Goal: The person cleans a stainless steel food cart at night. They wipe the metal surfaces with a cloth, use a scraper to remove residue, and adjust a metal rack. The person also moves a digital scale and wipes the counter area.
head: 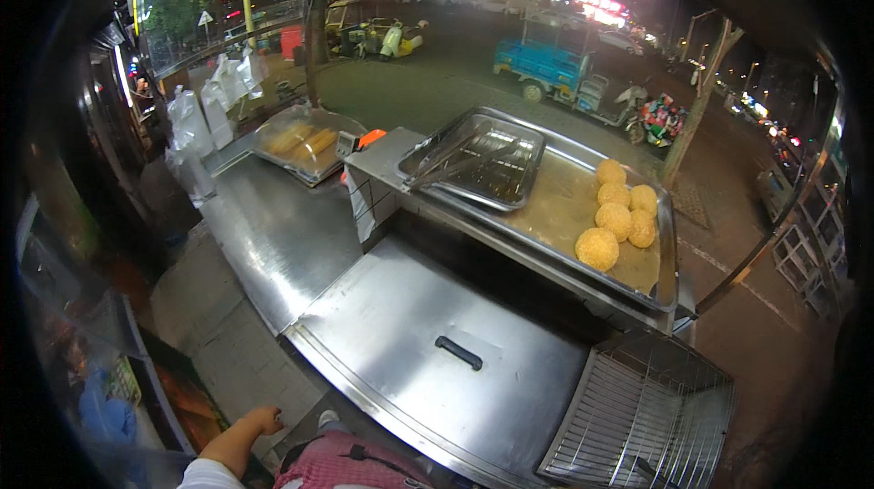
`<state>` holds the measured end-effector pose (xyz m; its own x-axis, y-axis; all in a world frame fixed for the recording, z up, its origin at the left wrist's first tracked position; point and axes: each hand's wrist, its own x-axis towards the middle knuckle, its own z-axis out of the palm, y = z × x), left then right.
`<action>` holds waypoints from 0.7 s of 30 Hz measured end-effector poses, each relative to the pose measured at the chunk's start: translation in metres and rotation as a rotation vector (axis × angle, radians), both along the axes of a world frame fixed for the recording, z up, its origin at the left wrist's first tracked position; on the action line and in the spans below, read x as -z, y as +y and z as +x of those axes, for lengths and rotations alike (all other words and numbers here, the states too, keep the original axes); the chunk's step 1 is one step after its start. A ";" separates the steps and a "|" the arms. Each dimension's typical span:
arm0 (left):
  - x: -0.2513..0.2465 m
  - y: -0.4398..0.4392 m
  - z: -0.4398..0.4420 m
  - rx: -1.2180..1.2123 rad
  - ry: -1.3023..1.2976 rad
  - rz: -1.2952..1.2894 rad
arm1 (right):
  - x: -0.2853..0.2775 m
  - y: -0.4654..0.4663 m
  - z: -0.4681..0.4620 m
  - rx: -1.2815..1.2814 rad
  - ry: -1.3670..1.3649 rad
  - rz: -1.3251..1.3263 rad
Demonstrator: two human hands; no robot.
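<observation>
My left hand [267, 420] hangs low at the bottom left, over the pavement and beside the pink apron [348, 463]; nothing shows in it, and its fingers are too small to read clearly. My right hand is out of view. Before me lies a stainless steel lid [437, 304] with a black handle [459, 353]. Beyond it, a large metal tray [560, 216] holds several round sesame balls [597, 249] at its right end. A smaller dark tray [502, 164] rests on its left part, with metal tongs [454, 158] lying across it.
At the counter's far left, a clear cover [307, 141] stands over yellow fried food. White plastic bags [191, 127] hang beside it. A wire rack [628, 414] sits at the lower right. Outside, a blue cargo tricycle [546, 65] and a tree trunk [696, 106] stand by the road.
</observation>
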<state>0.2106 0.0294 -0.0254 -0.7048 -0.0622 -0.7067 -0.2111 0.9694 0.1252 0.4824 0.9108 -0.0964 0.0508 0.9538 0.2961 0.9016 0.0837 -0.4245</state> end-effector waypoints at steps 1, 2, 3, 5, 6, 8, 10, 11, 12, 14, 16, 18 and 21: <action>0.002 -0.006 -0.002 -0.018 0.022 0.012 | -0.021 -0.019 -0.007 0.028 0.054 0.035; 0.004 -0.013 -0.004 -0.033 0.037 0.016 | -0.041 -0.040 -0.012 0.055 0.111 0.065; 0.007 -0.019 -0.007 -0.044 0.049 0.012 | -0.059 -0.061 -0.016 0.086 0.164 0.086; 0.014 -0.033 -0.013 -0.075 0.116 0.026 | -0.083 -0.106 -0.020 0.154 0.264 0.106; 0.019 -0.042 -0.019 -0.080 0.153 0.024 | -0.089 -0.130 -0.019 0.180 0.303 0.112; 0.033 -0.062 -0.032 -0.136 0.162 0.034 | -0.091 -0.177 -0.021 0.168 0.348 0.213; 0.050 -0.091 -0.047 -0.140 0.174 0.065 | -0.086 -0.222 -0.026 0.160 0.365 0.317; 0.058 -0.108 -0.055 -0.186 0.195 0.083 | -0.083 -0.241 -0.032 0.031 0.098 0.243; 0.066 -0.124 -0.060 -0.225 0.212 0.100 | -0.081 -0.261 -0.035 -0.089 -0.171 0.156; 0.080 -0.155 -0.076 -0.189 0.271 0.135 | -0.076 -0.288 -0.048 -0.124 -0.459 -0.249; 0.083 -0.185 -0.089 -0.082 0.315 0.149 | -0.075 -0.301 -0.058 -0.072 -0.525 -0.186; 0.071 -0.202 -0.114 0.021 0.252 0.134 | -0.078 -0.303 -0.062 -0.534 -0.198 0.525; 0.019 -0.194 -0.147 0.137 0.397 0.079 | -0.084 -0.293 -0.064 0.047 -0.131 -0.193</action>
